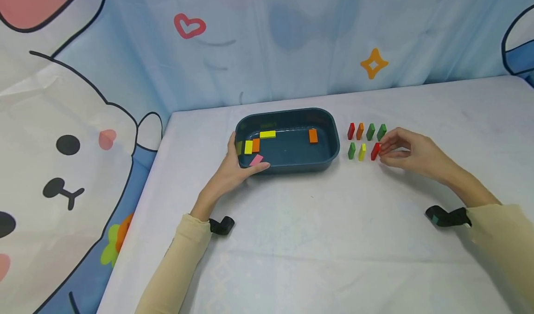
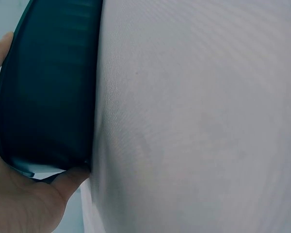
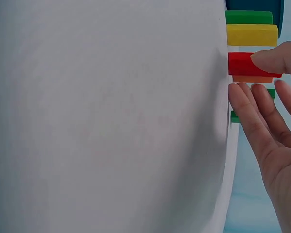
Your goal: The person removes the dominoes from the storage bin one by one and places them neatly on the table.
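Observation:
My left hand (image 1: 232, 169) holds the left end of a dark teal tub (image 1: 288, 168), thumb along its front side and fingers on its left wall. In the left wrist view the tub's side (image 2: 51, 87) stands between thumb and fingers. At the right, my right hand (image 1: 410, 152) is at a red block (image 1: 375, 151) that stands on end. The right wrist view shows the thumb overlapping this red block (image 3: 240, 64), with the other fingers loosely spread beside it. Several yellow and orange blocks and a pink block (image 1: 256, 160) lie in the tub.
Two short rows of upright blocks stand right of the tub: a red block (image 1: 351, 131), an orange block (image 1: 360, 131) and green ones behind, a green block (image 1: 352, 150) and a yellow block (image 1: 362, 152) in front. A white cloth (image 1: 308, 240) covers the table; a printed curtain (image 1: 267, 49) hangs behind.

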Action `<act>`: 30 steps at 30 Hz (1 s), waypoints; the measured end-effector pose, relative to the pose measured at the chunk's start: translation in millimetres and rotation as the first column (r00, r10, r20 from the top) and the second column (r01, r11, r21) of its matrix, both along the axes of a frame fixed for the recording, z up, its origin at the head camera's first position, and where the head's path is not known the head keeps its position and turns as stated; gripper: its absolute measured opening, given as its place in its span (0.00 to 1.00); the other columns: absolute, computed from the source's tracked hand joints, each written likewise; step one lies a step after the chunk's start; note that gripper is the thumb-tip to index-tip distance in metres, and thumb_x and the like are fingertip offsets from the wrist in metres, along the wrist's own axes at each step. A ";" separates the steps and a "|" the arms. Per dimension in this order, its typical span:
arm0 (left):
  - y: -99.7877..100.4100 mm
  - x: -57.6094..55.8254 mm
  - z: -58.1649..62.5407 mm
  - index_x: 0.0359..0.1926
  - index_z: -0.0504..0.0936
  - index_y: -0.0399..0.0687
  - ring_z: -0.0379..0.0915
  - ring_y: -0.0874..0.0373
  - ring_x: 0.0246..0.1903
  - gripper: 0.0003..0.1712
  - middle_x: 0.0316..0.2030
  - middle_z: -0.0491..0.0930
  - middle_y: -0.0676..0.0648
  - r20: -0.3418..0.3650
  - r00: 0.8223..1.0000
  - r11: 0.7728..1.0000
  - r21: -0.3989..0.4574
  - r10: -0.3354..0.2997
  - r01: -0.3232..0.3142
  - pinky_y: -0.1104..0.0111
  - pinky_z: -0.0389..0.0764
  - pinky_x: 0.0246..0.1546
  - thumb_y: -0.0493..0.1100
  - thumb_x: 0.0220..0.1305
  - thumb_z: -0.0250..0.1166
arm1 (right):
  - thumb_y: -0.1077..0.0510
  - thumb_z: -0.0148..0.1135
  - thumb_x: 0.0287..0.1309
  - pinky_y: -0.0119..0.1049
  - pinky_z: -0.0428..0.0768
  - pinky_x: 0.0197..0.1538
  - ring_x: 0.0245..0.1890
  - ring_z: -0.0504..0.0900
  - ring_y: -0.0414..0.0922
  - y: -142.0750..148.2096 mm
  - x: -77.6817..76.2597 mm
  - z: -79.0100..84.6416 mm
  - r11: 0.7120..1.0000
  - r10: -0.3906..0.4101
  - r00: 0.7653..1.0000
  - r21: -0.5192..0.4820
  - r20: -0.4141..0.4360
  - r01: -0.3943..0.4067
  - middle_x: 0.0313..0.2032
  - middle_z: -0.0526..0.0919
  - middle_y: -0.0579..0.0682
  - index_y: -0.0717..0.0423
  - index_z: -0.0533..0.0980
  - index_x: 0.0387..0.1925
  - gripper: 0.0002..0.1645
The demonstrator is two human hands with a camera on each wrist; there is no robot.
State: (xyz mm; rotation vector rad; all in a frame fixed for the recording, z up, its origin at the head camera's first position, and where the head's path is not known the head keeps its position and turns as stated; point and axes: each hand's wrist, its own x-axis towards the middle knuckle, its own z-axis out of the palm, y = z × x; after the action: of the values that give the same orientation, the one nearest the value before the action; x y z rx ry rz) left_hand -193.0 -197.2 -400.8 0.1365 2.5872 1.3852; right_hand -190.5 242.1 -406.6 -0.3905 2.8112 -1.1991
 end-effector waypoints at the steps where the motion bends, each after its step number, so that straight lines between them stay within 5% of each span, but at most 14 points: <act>1: -0.1 0.0 -0.2 0.76 0.26 0.61 0.47 0.48 0.74 0.74 0.78 0.40 0.48 -0.001 1.000 1.000 0.000 0.002 -0.002 0.43 0.55 0.71 0.69 0.48 0.72 | 0.66 0.73 0.50 0.12 0.75 0.40 0.38 0.75 0.26 1.8 1.5 0.6 1.000 -0.005 1.000 0.002 -0.002 0.005 0.45 0.78 0.57 0.61 0.71 0.52 0.28; 8: -0.7 -0.6 -1.7 0.76 0.26 0.61 0.48 0.49 0.74 0.75 0.78 0.41 0.47 -0.006 1.000 1.000 0.005 -0.002 0.002 0.43 0.56 0.71 0.71 0.46 0.71 | 0.67 0.74 0.48 0.12 0.75 0.37 0.35 0.77 0.24 16.2 10.7 12.1 0.999 -0.022 1.000 0.023 -0.020 0.023 0.43 0.79 0.57 0.59 0.65 0.58 0.37; 15: -0.8 -0.7 -1.0 0.76 0.25 0.63 0.44 0.49 0.75 0.76 0.78 0.38 0.48 0.002 1.000 1.000 0.000 -0.002 0.002 0.42 0.54 0.71 0.74 0.43 0.71 | 0.72 0.73 0.45 0.10 0.74 0.38 0.36 0.76 0.24 10.0 12.2 46.8 0.999 0.007 0.990 0.037 -0.140 -0.002 0.38 0.78 0.43 0.59 0.72 0.52 0.31; 26: -1.6 -0.4 -2.2 0.76 0.25 0.63 0.43 0.48 0.76 0.75 0.78 0.36 0.48 0.009 1.000 1.000 -0.027 0.007 -0.007 0.42 0.56 0.70 0.72 0.45 0.71 | 0.70 0.70 0.51 0.11 0.74 0.44 0.39 0.78 0.29 -65.0 -27.5 97.6 0.968 0.245 0.944 0.118 -0.223 -0.223 0.41 0.81 0.48 0.58 0.77 0.42 0.17; 30: -0.8 -1.9 -1.3 0.76 0.25 0.65 0.43 0.48 0.75 0.75 0.78 0.37 0.49 0.007 1.000 1.000 -0.025 0.014 -0.013 0.42 0.55 0.71 0.73 0.45 0.71 | 0.67 0.69 0.54 0.27 0.82 0.48 0.42 0.83 0.39 -96.5 -45.5 113.1 0.934 0.339 0.920 0.186 -0.195 -0.305 0.40 0.82 0.49 0.57 0.76 0.43 0.15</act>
State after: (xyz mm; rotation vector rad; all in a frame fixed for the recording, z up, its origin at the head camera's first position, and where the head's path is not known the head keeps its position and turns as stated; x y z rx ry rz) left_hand -194.9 -198.0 -402.1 0.1106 2.6035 1.3549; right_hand -236.0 145.6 -293.5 -0.9913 2.8363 -0.9147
